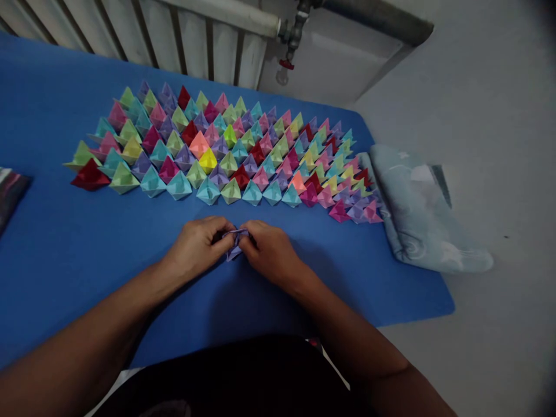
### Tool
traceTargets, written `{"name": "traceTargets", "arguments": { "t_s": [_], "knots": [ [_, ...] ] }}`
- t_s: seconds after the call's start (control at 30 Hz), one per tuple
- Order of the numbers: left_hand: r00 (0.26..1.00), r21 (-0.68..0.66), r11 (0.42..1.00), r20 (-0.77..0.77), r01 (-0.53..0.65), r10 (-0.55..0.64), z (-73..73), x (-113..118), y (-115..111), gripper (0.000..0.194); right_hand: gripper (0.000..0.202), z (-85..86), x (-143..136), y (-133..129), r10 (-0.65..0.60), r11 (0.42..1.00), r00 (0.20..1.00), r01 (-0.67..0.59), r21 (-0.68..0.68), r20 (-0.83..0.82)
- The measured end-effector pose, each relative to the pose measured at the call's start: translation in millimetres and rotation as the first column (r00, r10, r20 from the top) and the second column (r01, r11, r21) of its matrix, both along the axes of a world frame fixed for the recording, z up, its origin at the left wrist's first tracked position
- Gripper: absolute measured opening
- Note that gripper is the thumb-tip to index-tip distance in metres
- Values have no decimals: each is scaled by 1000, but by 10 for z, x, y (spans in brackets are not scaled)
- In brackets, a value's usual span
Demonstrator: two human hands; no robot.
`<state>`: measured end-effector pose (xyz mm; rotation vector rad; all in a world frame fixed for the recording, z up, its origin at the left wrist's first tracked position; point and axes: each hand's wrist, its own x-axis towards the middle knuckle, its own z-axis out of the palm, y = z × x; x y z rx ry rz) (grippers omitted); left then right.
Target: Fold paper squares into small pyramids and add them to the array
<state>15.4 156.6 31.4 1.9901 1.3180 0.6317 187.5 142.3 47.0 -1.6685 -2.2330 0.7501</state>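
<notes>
Between my two hands is a small folded piece of purple paper [235,243], pinched from both sides just above the blue surface. My left hand [202,240] grips its left side with thumb and fingers. On the other side, my right hand [267,246] holds the paper the same way, and the fingertips cover part of it. Just beyond the hands stand rows of folded paper boats [229,164] in green, teal, pink, purple, red and yellow. The nearest row is a short way past my knuckles.
The blue table surface [130,231] has a rounded right corner. A folded pale teal cloth with stars [417,214] lies at the right end of the boats. A dark item [11,194] sits at the left edge. Behind are a white radiator [191,40] and a red-handled valve [286,63].
</notes>
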Motion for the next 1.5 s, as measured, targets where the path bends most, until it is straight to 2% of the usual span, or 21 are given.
{"name": "traceTargets", "arguments": {
  "t_s": [0.17, 0.37, 0.5, 0.63, 0.7, 0.83, 0.97, 1.03, 1.1, 1.17, 1.23, 1.3, 1.5],
  "knots": [
    [1000, 64, 998, 17, 3, -5, -1, 12, -15, 20, 15, 3, -17, 0, 32, 999, 999, -32, -6, 42],
    [999, 64, 998, 30, -20, 18, 12, 13, -22, 19, 13, 21, -11, 1, 3, 1000, 999, -2, 18, -39],
    [997, 3, 1000, 75, -28, 28, 8, 18, -13, 19, 16, 19, 0, 12, 7, 1000, 999, -6, 26, -34],
    [990, -136, 991, 136, -15, 34, 17, -5, 19, 24, 16, -2, 32, 35, -11, 999, 1000, 11, 32, 4],
    [989, -149, 989, 142, -22, 44, 39, -39, 35, 25, 16, -12, 42, 39, -22, 999, 999, 21, 37, 36],
    [994, -115, 991, 92, 67, -57, 99, -133, 59, 15, 15, -28, 37, 37, -20, 999, 999, 19, 33, 25],
    [982, -101, 978, 51, 184, -180, 125, -205, 69, 13, 2, -37, 83, 35, -53, 999, 990, 54, 2, -133],
    [974, -100, 969, 11, 227, -227, 128, -220, 70, 16, 7, -36, 146, 27, -67, 998, 972, 70, 6, -227],
    [967, -109, 962, -26, 249, -253, 133, -222, 64, 18, 8, -33, 217, 6, -27, 999, 956, 39, 34, -293],
    [959, -116, 955, -50, 273, -281, 142, -213, 53, 17, 12, -33, 275, -25, 75, 997, 944, -60, 55, -320],
    [946, -112, 946, -75, 305, -314, 151, -195, 37, 15, 17, -38, 304, -58, 188, 982, 936, -179, 58, -297],
    [935, -100, 940, -111, 327, -337, 154, -174, 21, 12, 20, -51, 306, -83, 251, 968, 938, -247, 48, -238],
    [920, -74, 943, -205, 325, -333, 107, -126, -35, 11, 10, -91, 265, -106, 270, 963, 957, -268, 33, -107]
  ]
}}
